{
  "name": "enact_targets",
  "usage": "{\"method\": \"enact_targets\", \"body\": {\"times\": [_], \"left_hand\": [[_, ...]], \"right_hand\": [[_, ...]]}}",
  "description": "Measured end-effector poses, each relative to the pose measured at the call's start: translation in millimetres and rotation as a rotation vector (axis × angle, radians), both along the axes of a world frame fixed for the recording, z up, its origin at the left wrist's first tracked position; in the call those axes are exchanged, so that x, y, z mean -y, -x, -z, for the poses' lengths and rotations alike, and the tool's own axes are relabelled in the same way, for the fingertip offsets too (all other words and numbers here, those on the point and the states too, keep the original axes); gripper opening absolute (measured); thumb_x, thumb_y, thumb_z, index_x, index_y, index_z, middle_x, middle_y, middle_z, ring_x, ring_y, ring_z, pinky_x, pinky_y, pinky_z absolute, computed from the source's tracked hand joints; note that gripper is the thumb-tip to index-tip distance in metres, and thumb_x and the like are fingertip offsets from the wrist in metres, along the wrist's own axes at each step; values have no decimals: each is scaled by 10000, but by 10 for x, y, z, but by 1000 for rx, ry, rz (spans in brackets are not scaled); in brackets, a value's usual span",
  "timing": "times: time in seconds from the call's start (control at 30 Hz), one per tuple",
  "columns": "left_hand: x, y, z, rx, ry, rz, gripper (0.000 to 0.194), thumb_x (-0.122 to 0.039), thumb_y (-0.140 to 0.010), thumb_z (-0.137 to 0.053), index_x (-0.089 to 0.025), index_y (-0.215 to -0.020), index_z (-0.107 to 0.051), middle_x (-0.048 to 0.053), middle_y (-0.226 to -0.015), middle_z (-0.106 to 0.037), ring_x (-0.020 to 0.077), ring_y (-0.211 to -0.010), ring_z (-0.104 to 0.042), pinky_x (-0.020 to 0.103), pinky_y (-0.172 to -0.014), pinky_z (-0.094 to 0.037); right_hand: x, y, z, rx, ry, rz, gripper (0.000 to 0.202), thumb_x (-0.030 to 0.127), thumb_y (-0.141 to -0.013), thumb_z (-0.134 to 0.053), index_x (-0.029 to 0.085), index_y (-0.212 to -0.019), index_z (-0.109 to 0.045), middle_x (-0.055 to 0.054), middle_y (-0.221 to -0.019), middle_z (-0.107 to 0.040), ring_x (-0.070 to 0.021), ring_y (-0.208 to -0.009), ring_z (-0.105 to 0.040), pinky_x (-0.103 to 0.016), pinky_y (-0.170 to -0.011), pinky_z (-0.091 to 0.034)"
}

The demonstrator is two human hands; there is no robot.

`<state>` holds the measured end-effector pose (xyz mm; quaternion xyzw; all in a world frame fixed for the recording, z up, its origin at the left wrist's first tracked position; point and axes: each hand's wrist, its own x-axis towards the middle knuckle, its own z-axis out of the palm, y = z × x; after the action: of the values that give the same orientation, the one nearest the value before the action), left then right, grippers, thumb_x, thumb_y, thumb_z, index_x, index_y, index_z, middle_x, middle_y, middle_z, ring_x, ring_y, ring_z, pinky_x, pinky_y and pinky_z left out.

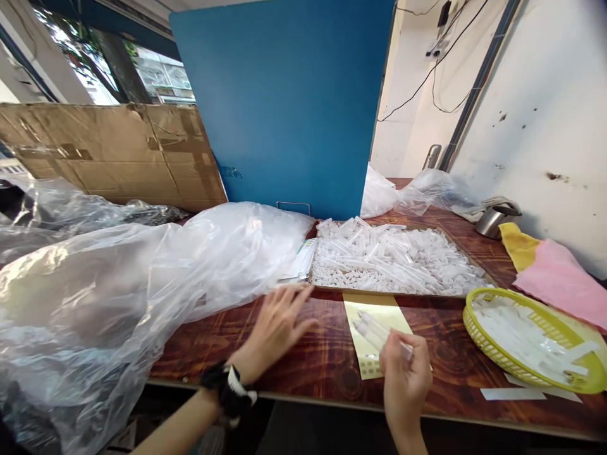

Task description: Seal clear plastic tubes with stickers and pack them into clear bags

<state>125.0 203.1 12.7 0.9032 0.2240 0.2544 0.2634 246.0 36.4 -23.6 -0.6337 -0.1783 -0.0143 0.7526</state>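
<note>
My right hand (406,366) is closed around see-through plastic tubes (374,330), their pointed ends aimed up and left. Beneath them lies a pale yellow sheet (353,309) with rows of small round dots at its lower end. My left hand (275,325), a little blurred, has its fingers spread over the wooden table (208,344) and holds nothing. Its fingertips are near a stack of printed papers (302,262). Behind the sheet, a shallow tray (474,265) carries many see-through tubes (360,243) and small white pieces (346,277).
A large plastic bag (142,272) covers the table's left side. At right stands a yellow-green basket (493,354) of plastic pieces, with white strips (512,394) beside it. Pink cloth (564,278) and a metal cup (493,221) lie farther back. A blue board (289,107) rises behind.
</note>
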Motion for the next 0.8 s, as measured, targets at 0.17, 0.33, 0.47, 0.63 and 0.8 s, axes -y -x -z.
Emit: {"method": "enact_targets", "body": {"times": [0.17,0.33,0.47,0.63,0.8], "left_hand": [[-551,131,90,-239,-547,-180,322,-86,-874,-394,-111,-1134,-582,211,-1386,-437,372,-1222,-411,541,-929,-291],[-568,108,52,-185,-525,-56,231,-124,-902,-415,-173,-884,-640,118,-1137,-642,270,-1108,-508,453,-918,-303],[-486,79,2,-153,-440,46,223,-300,-893,-520,-182,-729,-615,39,-935,-683,186,-920,-576,365,-893,-351],[-243,156,11,-92,-150,336,209,-269,-916,-470,-208,-819,-645,48,-1195,-626,197,-1171,-506,383,-1036,-298],[124,211,30,-90,245,224,316,-348,-947,-357,-196,-1142,-553,100,-1264,-579,223,-1211,-493,413,-1051,-320]], "right_hand": [[-25,-138,-58,-382,-203,-174,329,450,-786,-638,214,-743,-412,132,-447,-272,-29,-365,-200,-131,-349,-180],[-6,-120,-49,-390,-177,-211,322,442,-778,-649,211,-758,-425,132,-443,-278,-30,-369,-206,-133,-353,-188],[1,-121,-67,-398,-184,-219,331,438,-771,-657,210,-747,-419,132,-452,-275,-28,-373,-206,-128,-350,-183],[18,-160,-78,-401,-197,-244,314,423,-777,-659,208,-754,-433,131,-453,-280,-27,-371,-200,-128,-351,-186],[40,-27,-57,-298,-99,-249,283,448,-802,-620,206,-786,-474,112,-464,-327,-46,-377,-281,-148,-357,-233]]}}
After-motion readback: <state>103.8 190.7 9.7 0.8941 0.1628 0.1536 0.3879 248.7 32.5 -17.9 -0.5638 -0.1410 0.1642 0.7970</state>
